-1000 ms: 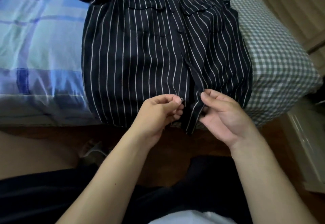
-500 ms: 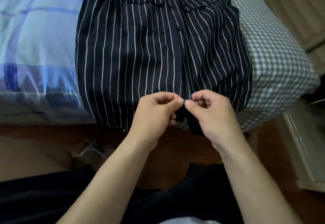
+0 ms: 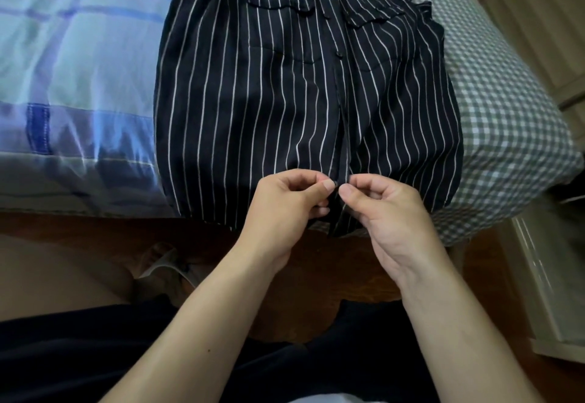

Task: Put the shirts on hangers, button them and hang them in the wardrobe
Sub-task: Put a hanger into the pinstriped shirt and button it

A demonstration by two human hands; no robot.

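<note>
shirt: dark navy shirt with thin white pinstripes [image 3: 269,86], lying front-up on the bed [image 3: 506,101], collar end away from me and the hem hanging just over the near edge. No hanger or wardrobe anywhere I can see.

left hand: my left hand [image 3: 285,209] has thumb and forefinger pinching the left edge of the front opening, right down near the hem. The other fingers are curled under.

right hand: my right hand [image 3: 389,212] does the same on the right edge, thumb and forefinger pinched on the cloth, thumb tips of both hands nearly touching.

step: looks to me like the lowest button. One small dark button [image 3: 339,54] higher up the front looks done, and the gap between it and my hands looks a bit open.

button itself: can't tell if it's through the hole yet, my thumbs cover it.

how I'd do it well: keep the two edges lined up so the stripes match, hold the hole side taut, tip the button edge-first and push it through. Thin floppy fabric, so don't tug or the whole shirt slides off the bed.

bedding: blue plaid quilt [image 3: 79,54] on the left, green-and-white check sheet under the shirt.
</note>
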